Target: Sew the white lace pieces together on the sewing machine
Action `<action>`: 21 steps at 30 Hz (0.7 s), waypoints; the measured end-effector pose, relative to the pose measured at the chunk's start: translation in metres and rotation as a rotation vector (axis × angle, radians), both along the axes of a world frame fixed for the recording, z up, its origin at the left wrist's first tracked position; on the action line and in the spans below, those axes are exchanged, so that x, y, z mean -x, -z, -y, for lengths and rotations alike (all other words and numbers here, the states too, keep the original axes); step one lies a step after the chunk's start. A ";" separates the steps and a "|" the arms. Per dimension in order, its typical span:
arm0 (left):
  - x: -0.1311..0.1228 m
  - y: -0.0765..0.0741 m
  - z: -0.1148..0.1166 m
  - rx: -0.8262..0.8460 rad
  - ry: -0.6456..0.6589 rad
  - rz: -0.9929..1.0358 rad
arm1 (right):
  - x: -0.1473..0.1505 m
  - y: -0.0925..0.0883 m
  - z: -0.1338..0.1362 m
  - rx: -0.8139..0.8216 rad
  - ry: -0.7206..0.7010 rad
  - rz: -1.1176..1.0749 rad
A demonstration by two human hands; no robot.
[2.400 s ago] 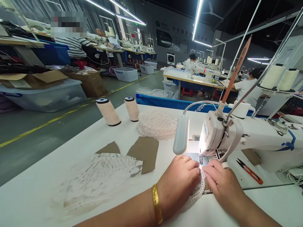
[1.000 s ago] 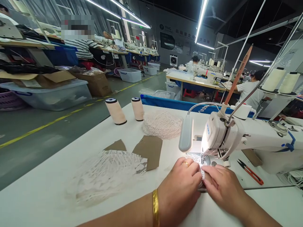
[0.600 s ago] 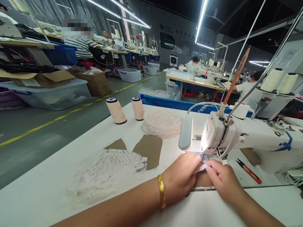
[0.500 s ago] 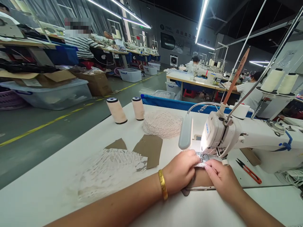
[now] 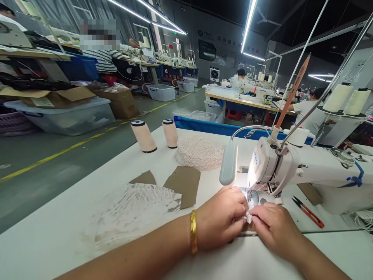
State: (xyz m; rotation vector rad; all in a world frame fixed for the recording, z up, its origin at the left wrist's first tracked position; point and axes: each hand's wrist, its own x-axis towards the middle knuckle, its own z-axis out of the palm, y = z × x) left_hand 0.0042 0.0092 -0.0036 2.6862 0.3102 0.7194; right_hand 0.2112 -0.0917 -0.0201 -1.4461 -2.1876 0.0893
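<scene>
My left hand [image 5: 223,217], with a gold bangle at the wrist, and my right hand [image 5: 272,227] are closed together on a small piece of white lace trim [image 5: 248,217]. They hold it on the white table [image 5: 58,249] just in front of the needle of a white sewing machine [image 5: 291,171]. The machine's lamp [image 5: 227,168] lights the spot. Most of the lace is hidden under my fingers.
A heap of white lace [image 5: 128,212] and two brown card pieces [image 5: 182,182] lie to the left. Two thread cones [image 5: 143,136] and a pinkish lace pile [image 5: 201,152] stand farther back. Red snips [image 5: 309,212] lie right of the needle. Other people sit at machines beyond.
My hands drew back a little from the needle toward me, still pinching the lace between them. The rest of the table stayed as it was.
</scene>
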 end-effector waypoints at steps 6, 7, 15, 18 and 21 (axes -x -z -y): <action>0.008 -0.005 0.015 -0.159 0.056 -0.035 | 0.000 0.002 0.008 -0.167 -0.050 0.082; 0.007 -0.005 0.016 -0.176 0.049 -0.033 | 0.000 0.002 0.008 -0.164 -0.048 0.087; 0.002 0.001 0.012 -0.228 -0.015 -0.006 | -0.001 0.004 0.001 -0.153 0.033 0.122; 0.001 0.002 0.009 -0.214 -0.028 -0.014 | -0.002 0.005 -0.001 -0.158 0.080 0.156; 0.001 0.004 0.008 -0.209 -0.046 -0.012 | -0.003 0.006 -0.001 -0.152 0.089 0.157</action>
